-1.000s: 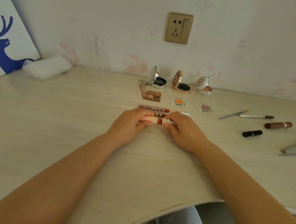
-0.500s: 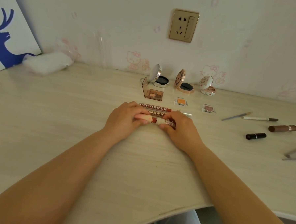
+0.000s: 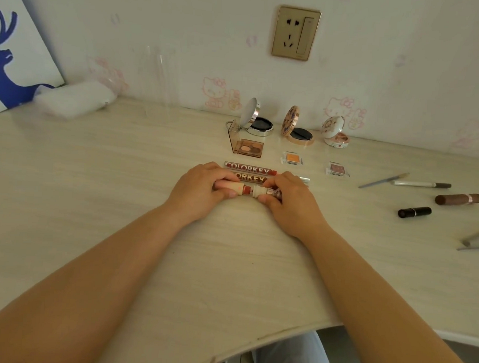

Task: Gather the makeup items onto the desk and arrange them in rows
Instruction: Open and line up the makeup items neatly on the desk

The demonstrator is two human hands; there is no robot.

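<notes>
A small cream and red lip tube (image 3: 247, 190) lies on the desk (image 3: 122, 175), held at both ends. My left hand (image 3: 199, 190) grips its left end, my right hand (image 3: 290, 200) its right end. Just behind it lie two red COLORKEY tubes (image 3: 248, 169) side by side, the nearer one partly hidden by my fingers. Further back stand three open compacts (image 3: 259, 121), an open eyeshadow palette (image 3: 247, 145) and two single pans, an orange pan (image 3: 292, 157) and a mauve pan (image 3: 337, 168).
At the right lie a black lipstick (image 3: 414, 212), a brown tube (image 3: 458, 199), a pencil (image 3: 421, 184), a thin tool (image 3: 382, 180) and metal tools (image 3: 476, 238). A clear glass (image 3: 159, 80), a white pack (image 3: 73, 100) and a deer picture (image 3: 9, 58) stand at the back left.
Both hands have stayed on the small tube in front of the COLORKEY tubes; a gap between its two parts now shows. The camera has shifted slightly.
</notes>
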